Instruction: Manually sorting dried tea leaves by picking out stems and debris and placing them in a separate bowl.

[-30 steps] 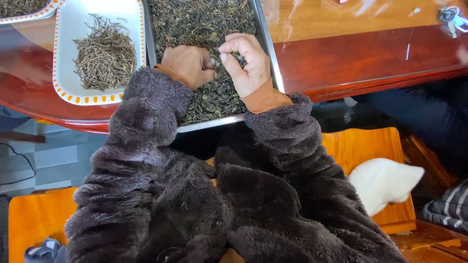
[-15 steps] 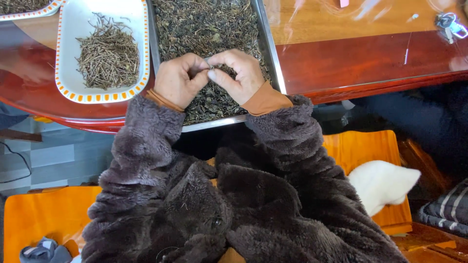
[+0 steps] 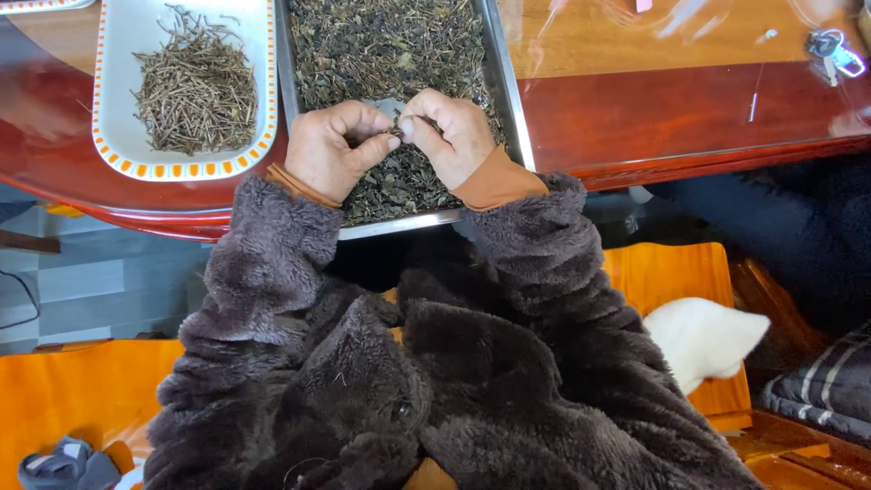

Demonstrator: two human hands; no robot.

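Note:
A metal tray (image 3: 504, 100) full of dark dried tea leaves (image 3: 381, 45) sits on the red-brown table. Both hands hover over its near end, fingertips meeting. My left hand (image 3: 334, 148) and my right hand (image 3: 450, 134) pinch a small piece of dried leaf (image 3: 396, 132) between thumbs and forefingers. To the left stands a white dish (image 3: 118, 136) with an orange dotted rim, holding a heap of thin dry stems (image 3: 195, 86). Fluffy dark sleeves with orange cuffs cover both arms.
The polished table (image 3: 671, 109) runs right, with a key bunch (image 3: 835, 50) near its far right corner. An orange wooden seat (image 3: 667, 272) carries a white cloth (image 3: 703, 336). Another person's dark clothing (image 3: 789, 227) is at right. A grey item (image 3: 63, 465) lies bottom left.
My hands drew closer together over the tray's near end, and the fingertips now meet on a bit of leaf. The view shifted slightly, so the tray and dish sit more to the right.

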